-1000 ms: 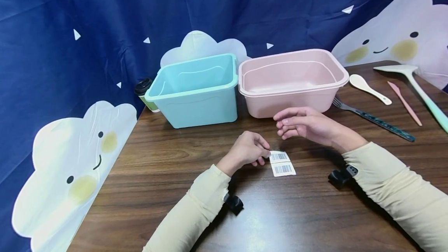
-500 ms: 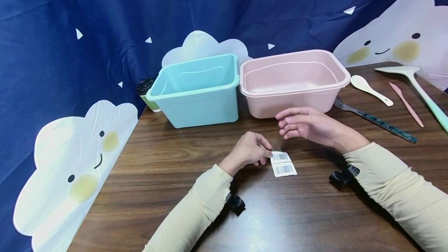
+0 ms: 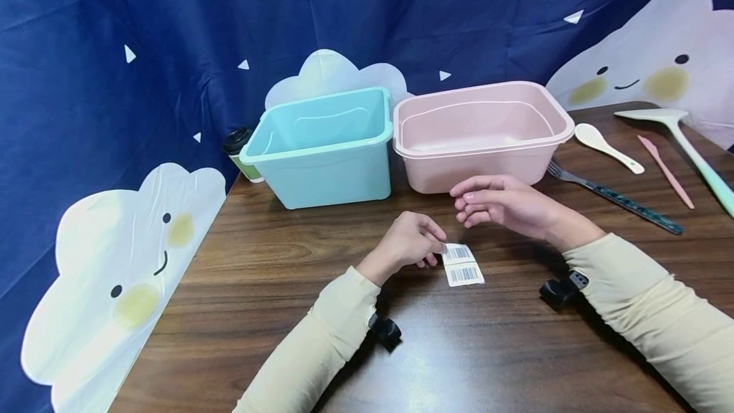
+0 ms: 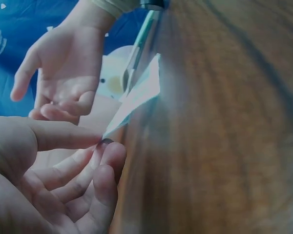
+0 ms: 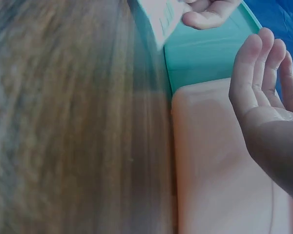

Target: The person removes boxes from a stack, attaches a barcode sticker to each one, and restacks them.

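A small white barcode label (image 3: 463, 265) with two printed barcodes is pinched at its upper left corner between the thumb and a finger of my left hand (image 3: 408, 239). In the left wrist view the label (image 4: 139, 95) slants up from the fingertips, seen nearly edge-on, over the brown table. My right hand (image 3: 499, 204) hovers to the right of the label, in front of the pink bin, palm turned inward and fingers loosely bent. Nothing is in it. The right wrist view shows the right hand (image 5: 268, 97) with its fingers apart from the label (image 5: 161, 17).
A turquoise bin (image 3: 338, 177) and a pink bin (image 3: 476, 171) stand side by side at the back. Left of them is a lidded cup (image 3: 243, 155). On the right lie a fork (image 3: 619, 199), a white spoon (image 3: 602, 144), a pink knife (image 3: 665, 169) and a white-and-green long-handled utensil (image 3: 696, 152).
My left hand has risen slightly with the label pinched in it, and the label has shifted a little up with it. The right hand has barely moved.
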Motion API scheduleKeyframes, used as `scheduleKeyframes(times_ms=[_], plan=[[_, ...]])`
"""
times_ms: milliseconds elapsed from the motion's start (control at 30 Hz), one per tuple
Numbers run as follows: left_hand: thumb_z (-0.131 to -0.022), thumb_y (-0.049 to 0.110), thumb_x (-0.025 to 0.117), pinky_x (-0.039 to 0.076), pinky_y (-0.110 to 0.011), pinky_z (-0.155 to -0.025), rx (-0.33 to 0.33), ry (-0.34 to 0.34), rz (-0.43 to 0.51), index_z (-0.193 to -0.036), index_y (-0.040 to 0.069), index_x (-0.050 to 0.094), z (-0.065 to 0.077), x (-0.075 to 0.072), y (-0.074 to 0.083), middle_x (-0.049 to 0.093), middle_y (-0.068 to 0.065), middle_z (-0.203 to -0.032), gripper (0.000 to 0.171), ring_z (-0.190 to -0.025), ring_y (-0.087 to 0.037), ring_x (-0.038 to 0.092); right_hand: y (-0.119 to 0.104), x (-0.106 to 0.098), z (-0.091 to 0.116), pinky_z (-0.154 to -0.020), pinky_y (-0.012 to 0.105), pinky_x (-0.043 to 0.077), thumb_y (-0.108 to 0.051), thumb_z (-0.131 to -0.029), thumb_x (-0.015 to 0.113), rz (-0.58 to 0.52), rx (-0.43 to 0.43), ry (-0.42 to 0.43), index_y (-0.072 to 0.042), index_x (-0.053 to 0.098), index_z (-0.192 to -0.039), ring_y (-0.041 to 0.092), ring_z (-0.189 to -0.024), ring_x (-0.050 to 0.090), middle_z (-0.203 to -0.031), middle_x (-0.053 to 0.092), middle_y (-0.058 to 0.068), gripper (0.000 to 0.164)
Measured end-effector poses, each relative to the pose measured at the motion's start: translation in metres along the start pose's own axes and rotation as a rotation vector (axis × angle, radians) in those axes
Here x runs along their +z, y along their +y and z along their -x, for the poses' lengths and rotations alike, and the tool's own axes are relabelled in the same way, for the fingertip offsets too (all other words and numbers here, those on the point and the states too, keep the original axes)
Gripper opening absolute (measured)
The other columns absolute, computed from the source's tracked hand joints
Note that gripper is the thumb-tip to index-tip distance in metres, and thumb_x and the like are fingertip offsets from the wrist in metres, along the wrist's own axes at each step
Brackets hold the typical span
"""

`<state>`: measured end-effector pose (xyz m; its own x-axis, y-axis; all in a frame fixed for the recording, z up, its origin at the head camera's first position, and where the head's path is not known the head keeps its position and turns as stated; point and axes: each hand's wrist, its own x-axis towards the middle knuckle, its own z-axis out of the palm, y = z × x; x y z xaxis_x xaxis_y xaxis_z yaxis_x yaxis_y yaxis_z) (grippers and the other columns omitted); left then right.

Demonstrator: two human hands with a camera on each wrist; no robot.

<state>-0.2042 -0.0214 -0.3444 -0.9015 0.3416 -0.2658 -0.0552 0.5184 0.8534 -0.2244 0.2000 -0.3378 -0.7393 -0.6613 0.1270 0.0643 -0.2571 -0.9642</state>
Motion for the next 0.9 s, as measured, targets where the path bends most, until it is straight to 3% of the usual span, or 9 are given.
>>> scheduleKeyframes(times_ms=[167,367,600,900], plan=[[-0.085,-0.003,0.072,0.048,-0.021,-0.045,0.044,0.004,0.044,-0.096,-0.001,0.071,0.001,-0.009,0.001,0.071,-0.006,-0.073,0.011,-0.050,-0.013,0.061,-0.001,0.008,-0.002,-0.083,0.030,0.060,0.001,-0.101,0.052,0.119,-0.015,0.083,-0.006,0.068,-0.115,0.015,-0.092,0.072,-0.100,0.072,0.006,0.022],[-0.086,-0.004,0.072,0.047,-0.021,-0.044,0.053,0.026,0.097,-0.095,-0.002,0.070,0.000,-0.017,0.002,0.073,-0.010,-0.076,0.010,-0.051,-0.014,0.062,-0.002,0.015,-0.003,-0.083,0.027,0.060,0.002,-0.098,0.057,0.236,-0.020,0.173,-0.007,0.069,-0.112,0.012,-0.096,0.071,-0.102,0.074,0.003,0.020],[-0.087,-0.005,0.071,0.046,-0.021,-0.045,0.061,0.060,0.162,-0.098,-0.003,0.070,0.001,-0.028,0.005,0.071,-0.008,-0.076,0.012,-0.054,-0.014,0.062,0.002,0.019,-0.004,-0.086,0.021,0.055,-0.007,-0.094,0.068,0.557,-0.041,0.290,0.005,0.065,-0.118,0.006,-0.099,0.067,-0.105,0.073,-0.006,0.028],[-0.088,-0.006,0.069,0.046,-0.021,-0.047,0.136,0.116,0.218,-0.102,-0.006,0.069,0.000,-0.044,0.005,0.068,-0.006,-0.076,0.014,-0.056,-0.014,0.062,0.007,0.026,-0.008,-0.085,0.021,0.055,-0.002,-0.087,0.075,0.686,-0.037,0.236,0.004,0.062,-0.127,0.010,-0.105,0.068,-0.121,0.068,0.022,0.042]])
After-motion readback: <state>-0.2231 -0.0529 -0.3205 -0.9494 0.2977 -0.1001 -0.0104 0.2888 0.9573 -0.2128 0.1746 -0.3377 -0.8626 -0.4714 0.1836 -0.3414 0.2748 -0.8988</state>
